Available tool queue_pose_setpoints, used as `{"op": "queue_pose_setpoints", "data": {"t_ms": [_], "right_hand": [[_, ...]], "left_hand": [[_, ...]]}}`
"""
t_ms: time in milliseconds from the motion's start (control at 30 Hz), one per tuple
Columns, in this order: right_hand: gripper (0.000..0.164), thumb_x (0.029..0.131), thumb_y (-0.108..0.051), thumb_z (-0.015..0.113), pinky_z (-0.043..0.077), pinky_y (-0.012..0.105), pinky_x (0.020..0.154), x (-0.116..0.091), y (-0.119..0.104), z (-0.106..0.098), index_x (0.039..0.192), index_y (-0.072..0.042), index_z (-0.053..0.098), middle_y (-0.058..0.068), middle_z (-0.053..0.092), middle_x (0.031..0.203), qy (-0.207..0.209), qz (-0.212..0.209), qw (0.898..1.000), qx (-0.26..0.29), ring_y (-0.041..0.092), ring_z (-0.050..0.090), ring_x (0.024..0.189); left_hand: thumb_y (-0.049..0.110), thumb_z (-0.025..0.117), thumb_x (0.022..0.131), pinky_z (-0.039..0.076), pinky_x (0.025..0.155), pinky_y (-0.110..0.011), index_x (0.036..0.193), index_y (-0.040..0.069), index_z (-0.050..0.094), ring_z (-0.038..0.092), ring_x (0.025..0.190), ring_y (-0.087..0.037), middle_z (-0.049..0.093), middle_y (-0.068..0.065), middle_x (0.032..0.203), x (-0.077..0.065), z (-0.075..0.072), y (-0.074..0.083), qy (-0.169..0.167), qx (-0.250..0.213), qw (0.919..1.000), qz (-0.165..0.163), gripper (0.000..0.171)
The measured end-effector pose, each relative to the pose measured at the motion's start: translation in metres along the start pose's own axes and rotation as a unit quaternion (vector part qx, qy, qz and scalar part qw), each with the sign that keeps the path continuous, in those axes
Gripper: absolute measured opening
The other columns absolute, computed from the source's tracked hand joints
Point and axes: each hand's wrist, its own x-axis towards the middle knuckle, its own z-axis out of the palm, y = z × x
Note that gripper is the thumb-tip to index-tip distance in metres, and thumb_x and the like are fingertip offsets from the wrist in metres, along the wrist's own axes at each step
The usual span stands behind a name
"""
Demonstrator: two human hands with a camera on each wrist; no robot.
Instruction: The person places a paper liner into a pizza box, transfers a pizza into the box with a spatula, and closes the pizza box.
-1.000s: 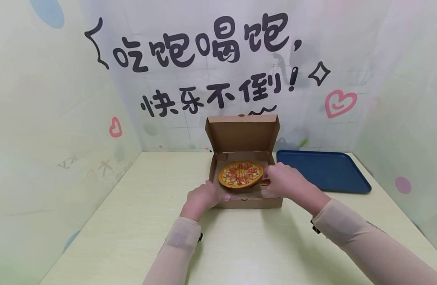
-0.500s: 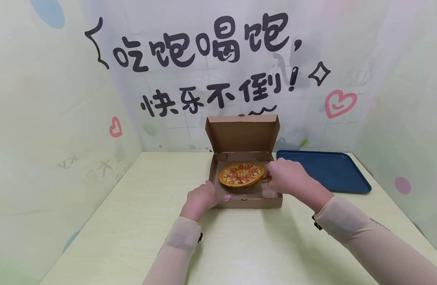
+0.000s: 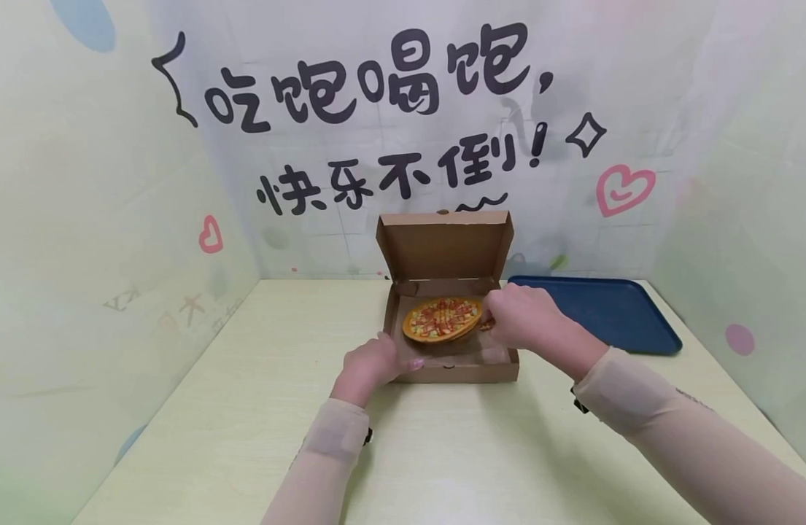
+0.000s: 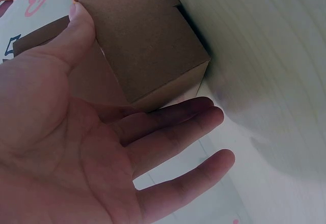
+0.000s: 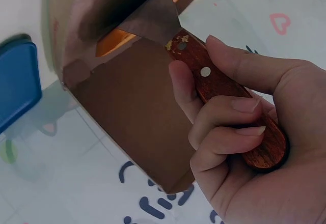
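Observation:
In the head view a topped pizza (image 3: 438, 319) sits inside an open cardboard pizza box (image 3: 468, 374), its right side tipped up. My right hand (image 3: 524, 317) grips the wooden handle of a spatula (image 5: 219, 81) at the pizza's right edge. The right wrist view shows fingers curled round that handle and a flat metal blade (image 5: 158, 15) reaching toward the pizza, whose orange crust shows in part. My left hand (image 3: 370, 364) holds the box's front left corner. Its thumb (image 4: 79, 28) lies over the front wall while the other fingers extend along the outer left side.
A blue tray (image 3: 599, 313) lies on the table behind the right arm, close to the box's right side. The box lid (image 3: 445, 251) stands upright near the printed back wall. Pale side walls bound the light wooden table (image 3: 271, 408).
My right hand has moved slightly up and away with the spatula, and the pizza's right side has tipped a little more. The left hand stays on the box, and the head view has shifted slightly.

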Motion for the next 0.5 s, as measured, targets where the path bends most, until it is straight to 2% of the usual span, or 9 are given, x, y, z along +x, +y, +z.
{"op": "queue_pose_setpoints", "data": {"t_ms": [100,300,433,500], "right_hand": [[0.008,0.09,-0.017,0.082,0.046,0.029,0.056,0.0,-0.004,-0.009,0.098,-0.016,0.084,0.0,0.075,0.084,0.0,-0.007,1.0,-0.01,0.019,0.06,0.072],[0.015,0.09,-0.016,0.082,0.05,0.029,0.057,-0.005,-0.005,-0.018,0.104,-0.019,0.086,0.0,0.08,0.096,-0.01,-0.004,1.0,-0.015,0.017,0.064,0.078],[0.015,0.091,-0.013,0.079,0.048,0.029,0.055,-0.01,0.0,-0.02,0.102,-0.021,0.086,0.0,0.079,0.094,-0.013,0.001,1.0,-0.017,0.017,0.062,0.076],[0.014,0.091,-0.01,0.076,0.045,0.028,0.054,-0.013,0.002,-0.02,0.097,-0.02,0.084,-0.001,0.075,0.085,-0.014,0.003,1.0,-0.02,0.018,0.06,0.072]], "left_hand": [[0.072,0.065,0.095,0.055,0.107,-0.059,0.161,-0.01,0.032,0.063,0.136,-0.04,0.061,-0.024,0.152,0.001,0.0,-0.001,-0.001,0.0,1.0,0.001,0.11],[0.073,0.064,0.095,0.055,0.107,-0.059,0.161,-0.011,0.032,0.063,0.137,-0.041,0.06,-0.024,0.153,0.004,0.001,-0.003,-0.002,-0.001,1.0,0.005,0.112],[0.072,0.064,0.095,0.053,0.108,-0.061,0.161,-0.011,0.03,0.063,0.136,-0.043,0.06,-0.026,0.152,0.003,0.002,-0.003,0.0,0.0,1.0,0.008,0.111],[0.071,0.064,0.096,0.052,0.11,-0.062,0.162,-0.011,0.029,0.063,0.136,-0.043,0.059,-0.026,0.153,0.002,0.002,-0.003,-0.001,-0.001,0.9999,0.01,0.111]]}}
